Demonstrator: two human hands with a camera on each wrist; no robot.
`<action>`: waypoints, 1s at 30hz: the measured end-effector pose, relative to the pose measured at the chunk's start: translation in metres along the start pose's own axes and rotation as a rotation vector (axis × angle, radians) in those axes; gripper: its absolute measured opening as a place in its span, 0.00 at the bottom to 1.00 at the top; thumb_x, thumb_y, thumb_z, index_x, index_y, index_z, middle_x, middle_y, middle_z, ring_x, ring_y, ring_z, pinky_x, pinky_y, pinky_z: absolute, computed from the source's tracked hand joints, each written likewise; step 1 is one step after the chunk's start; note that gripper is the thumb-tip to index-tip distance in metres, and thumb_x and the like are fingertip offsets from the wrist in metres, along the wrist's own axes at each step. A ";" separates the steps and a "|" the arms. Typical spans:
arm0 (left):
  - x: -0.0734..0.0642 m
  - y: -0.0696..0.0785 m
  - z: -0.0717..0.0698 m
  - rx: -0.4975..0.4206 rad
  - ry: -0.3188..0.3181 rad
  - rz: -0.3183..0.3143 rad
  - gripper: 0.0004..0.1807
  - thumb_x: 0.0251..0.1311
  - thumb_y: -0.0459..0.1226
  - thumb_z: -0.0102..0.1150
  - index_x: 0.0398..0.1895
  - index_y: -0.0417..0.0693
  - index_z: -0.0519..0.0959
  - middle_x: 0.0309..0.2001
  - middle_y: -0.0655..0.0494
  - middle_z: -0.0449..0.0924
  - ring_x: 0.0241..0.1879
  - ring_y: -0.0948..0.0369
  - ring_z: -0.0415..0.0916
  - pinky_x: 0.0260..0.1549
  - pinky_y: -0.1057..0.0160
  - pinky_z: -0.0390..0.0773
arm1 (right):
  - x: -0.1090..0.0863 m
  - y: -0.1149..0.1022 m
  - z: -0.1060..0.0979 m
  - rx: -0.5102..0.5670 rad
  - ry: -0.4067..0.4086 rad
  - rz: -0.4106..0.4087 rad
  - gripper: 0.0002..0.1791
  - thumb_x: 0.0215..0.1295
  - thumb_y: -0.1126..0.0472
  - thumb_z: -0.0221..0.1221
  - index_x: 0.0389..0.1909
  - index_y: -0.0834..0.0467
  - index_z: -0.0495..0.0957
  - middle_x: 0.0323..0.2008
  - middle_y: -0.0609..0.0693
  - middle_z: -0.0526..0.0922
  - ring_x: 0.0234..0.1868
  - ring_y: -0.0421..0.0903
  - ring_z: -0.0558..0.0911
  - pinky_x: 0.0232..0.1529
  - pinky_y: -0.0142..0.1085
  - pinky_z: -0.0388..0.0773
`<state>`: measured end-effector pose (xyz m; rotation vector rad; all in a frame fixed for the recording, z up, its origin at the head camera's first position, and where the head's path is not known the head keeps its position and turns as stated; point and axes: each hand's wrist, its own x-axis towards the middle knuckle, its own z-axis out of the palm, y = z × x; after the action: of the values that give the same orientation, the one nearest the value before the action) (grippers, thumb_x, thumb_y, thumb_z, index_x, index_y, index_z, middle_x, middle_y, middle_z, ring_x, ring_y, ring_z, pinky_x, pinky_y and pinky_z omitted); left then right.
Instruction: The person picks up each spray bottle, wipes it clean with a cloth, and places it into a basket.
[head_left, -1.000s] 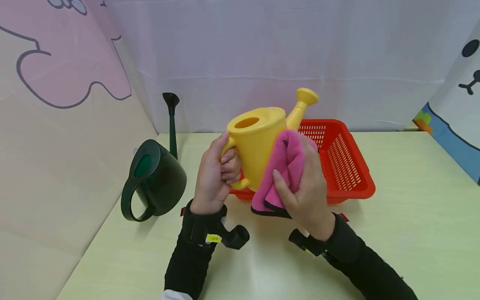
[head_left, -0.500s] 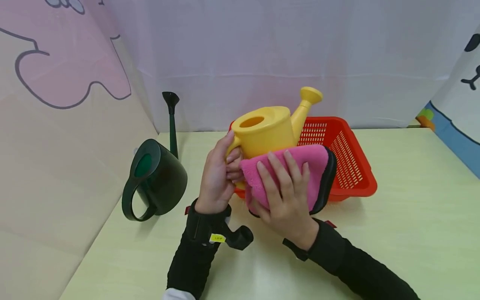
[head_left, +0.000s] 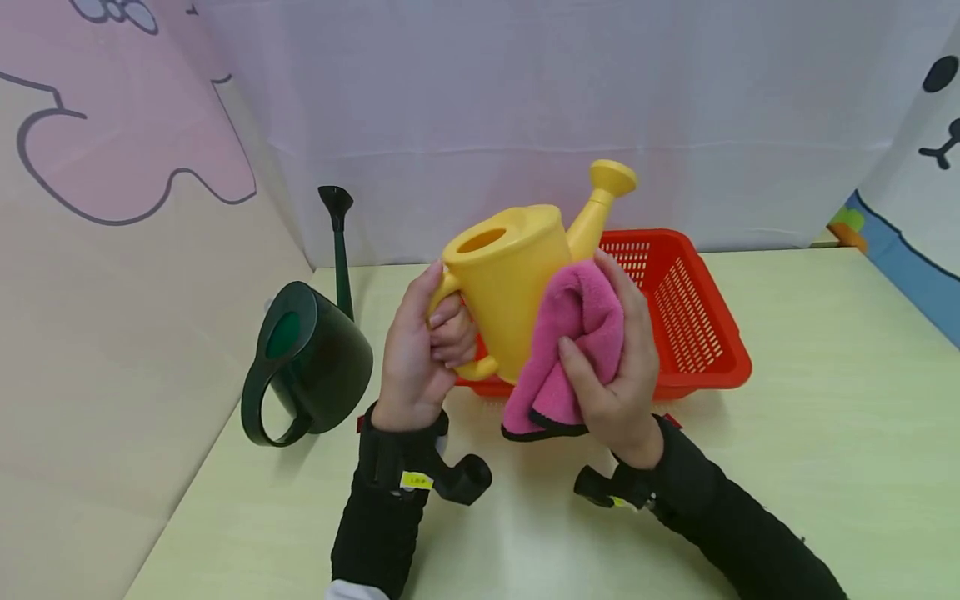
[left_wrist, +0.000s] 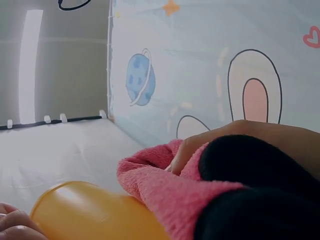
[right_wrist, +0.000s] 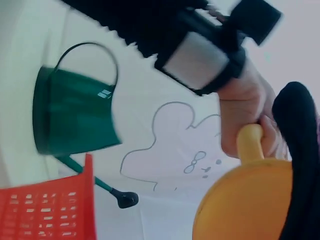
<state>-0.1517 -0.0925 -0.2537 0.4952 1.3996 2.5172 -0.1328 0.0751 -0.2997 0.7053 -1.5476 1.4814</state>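
A yellow watering can [head_left: 510, 283] is held up above the table, its spout pointing to the upper right. My left hand [head_left: 423, 350] grips its handle, fingers curled round it. My right hand [head_left: 622, 367] holds a folded pink cloth [head_left: 573, 333] with dark edging against the can's right side, thumb on the near face of the cloth. The left wrist view shows the pink cloth [left_wrist: 165, 190] lying against the yellow can [left_wrist: 95, 212]. In the right wrist view the can's base [right_wrist: 245, 200] is seen, with the left hand [right_wrist: 245, 120] at the handle.
Behind the can stands a red plastic basket [head_left: 690, 325] with slotted sides. A dark green watering can [head_left: 322, 358] stands at the left of the pale table [head_left: 825, 433], its long spout pointing up. Printed curtains hang at the back and sides.
My right hand has turned the cloth from across the can's front, half a second ago, back to its right side. The yellow can has shifted slightly left and tilted; the left hand keeps its grip.
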 end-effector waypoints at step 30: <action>0.002 -0.003 0.002 -0.019 0.044 -0.017 0.26 0.70 0.46 0.30 0.10 0.55 0.58 0.07 0.68 0.58 0.07 0.71 0.53 0.10 0.73 0.48 | -0.017 -0.016 0.007 -0.670 -0.162 -0.170 0.36 0.64 0.43 0.49 0.61 0.68 0.61 0.60 0.66 0.63 0.61 0.62 0.63 0.59 0.55 0.65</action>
<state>-0.1533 -0.0888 -0.2551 0.4258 1.3879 2.5404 -0.1129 0.0630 -0.3059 0.5406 -1.9060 0.7143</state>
